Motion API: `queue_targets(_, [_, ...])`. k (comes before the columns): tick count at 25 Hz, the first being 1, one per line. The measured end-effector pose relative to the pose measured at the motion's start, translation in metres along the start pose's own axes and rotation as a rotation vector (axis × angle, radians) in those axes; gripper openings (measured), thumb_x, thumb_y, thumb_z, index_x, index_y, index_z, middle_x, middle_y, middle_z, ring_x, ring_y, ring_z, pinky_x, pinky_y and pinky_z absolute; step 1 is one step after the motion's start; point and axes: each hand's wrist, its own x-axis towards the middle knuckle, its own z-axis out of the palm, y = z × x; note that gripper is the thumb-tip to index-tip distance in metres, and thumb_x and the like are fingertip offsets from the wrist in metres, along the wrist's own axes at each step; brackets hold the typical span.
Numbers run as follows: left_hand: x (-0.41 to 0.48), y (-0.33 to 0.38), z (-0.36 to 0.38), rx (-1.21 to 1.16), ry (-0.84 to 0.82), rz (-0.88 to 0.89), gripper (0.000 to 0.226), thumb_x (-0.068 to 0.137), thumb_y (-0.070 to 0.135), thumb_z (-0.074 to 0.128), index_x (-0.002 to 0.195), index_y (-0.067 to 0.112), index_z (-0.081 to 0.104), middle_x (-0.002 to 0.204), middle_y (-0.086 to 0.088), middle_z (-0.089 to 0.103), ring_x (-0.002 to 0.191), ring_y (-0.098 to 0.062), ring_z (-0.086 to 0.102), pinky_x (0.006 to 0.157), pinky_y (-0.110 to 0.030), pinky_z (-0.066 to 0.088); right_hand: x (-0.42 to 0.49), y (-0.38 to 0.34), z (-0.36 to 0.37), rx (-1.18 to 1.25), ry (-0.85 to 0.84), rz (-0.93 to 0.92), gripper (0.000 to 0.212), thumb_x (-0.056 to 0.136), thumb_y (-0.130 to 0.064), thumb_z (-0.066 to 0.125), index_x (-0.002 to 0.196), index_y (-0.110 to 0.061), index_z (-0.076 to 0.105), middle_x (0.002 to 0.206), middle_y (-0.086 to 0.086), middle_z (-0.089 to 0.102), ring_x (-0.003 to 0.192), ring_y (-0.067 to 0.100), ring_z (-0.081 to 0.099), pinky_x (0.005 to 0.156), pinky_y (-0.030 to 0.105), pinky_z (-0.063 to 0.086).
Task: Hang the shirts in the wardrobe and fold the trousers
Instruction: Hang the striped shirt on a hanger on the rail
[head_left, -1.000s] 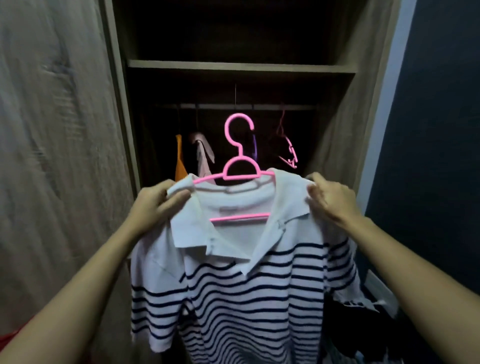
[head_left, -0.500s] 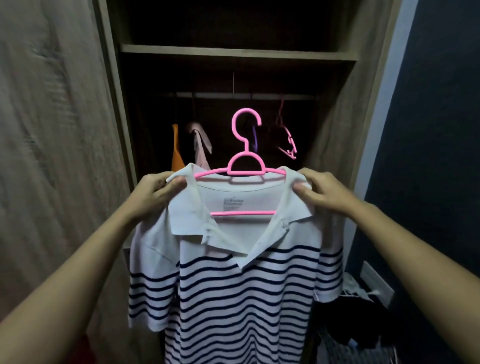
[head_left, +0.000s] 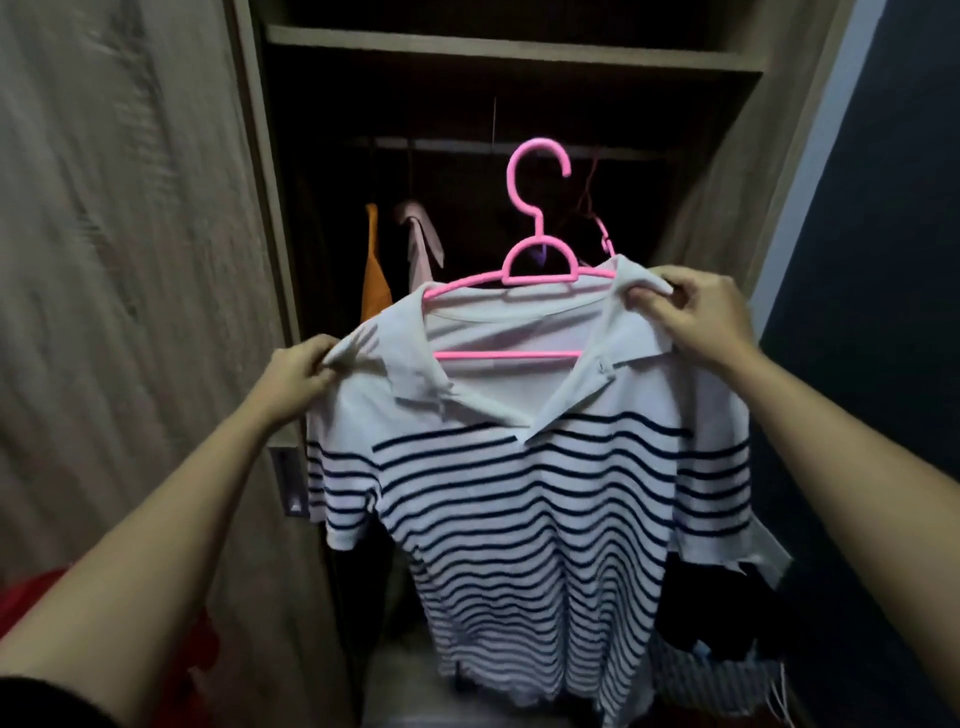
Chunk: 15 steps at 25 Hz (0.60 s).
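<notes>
Striped polo shirt (head_left: 524, 499) on pink hanger (head_left: 530, 260), held between both hands: left hand (head_left: 296, 376) pinching left shoulder, right hand (head_left: 696, 312) pinching right collar, higher, facing wardrobe (head_left: 270, 208).

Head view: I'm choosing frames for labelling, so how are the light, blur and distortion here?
Head view: dim overall, the wardrobe interior nearly black, so the rail barely shows; the striped shirt and pink hanger are the brightest, fairly sharp; the wardrobe door is motion-smeared; wide-angle bending slants the frame edges; no glare.
</notes>
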Motion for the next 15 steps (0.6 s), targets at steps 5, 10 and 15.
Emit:
queue_targets(5, [-0.018, -0.012, 0.027, -0.049, -0.171, -0.196, 0.033, 0.087, 0.022, 0.064, 0.11, 0.006, 0.046, 0.092, -0.009, 0.057, 0.084, -0.027, 0.053, 0.069, -0.035, 0.037, -0.013, 0.002, 0.011, 0.113, 0.07, 0.1, 0.033, 0.071, -0.061, 0.062, 0.096, -0.041, 0.07, 0.08, -0.003, 0.071, 0.078, 0.01, 0.063, 0.066, 0.028, 0.044])
queue_targets(10, [-0.014, -0.038, 0.018, 0.113, 0.191, -0.284, 0.02, 0.095, 0.016, 0.048, 0.101, 0.002, 0.06, 0.097, -0.026, 0.066, 0.093, -0.044, 0.059, 0.072, -0.04, 0.038, -0.015, 0.018, 0.008, 0.156, 0.08, 0.16, 0.033, 0.068, -0.063, 0.066, 0.094, -0.041, 0.07, 0.073, -0.007, 0.07, 0.075, 0.008, 0.062, 0.067, 0.032, 0.048])
queue_targets(15, [-0.006, -0.034, 0.006, 0.049, 0.381, -0.257, 0.016, 0.098, 0.02, 0.041, 0.094, 0.006, 0.048, 0.087, -0.028, 0.062, 0.083, -0.045, 0.058, 0.065, -0.039, 0.037, -0.012, 0.036, 0.006, 0.194, 0.072, 0.14, 0.027, 0.068, -0.049, 0.074, 0.089, -0.032, 0.075, 0.074, -0.004, 0.073, 0.074, 0.018, 0.067, 0.066, 0.035, 0.051])
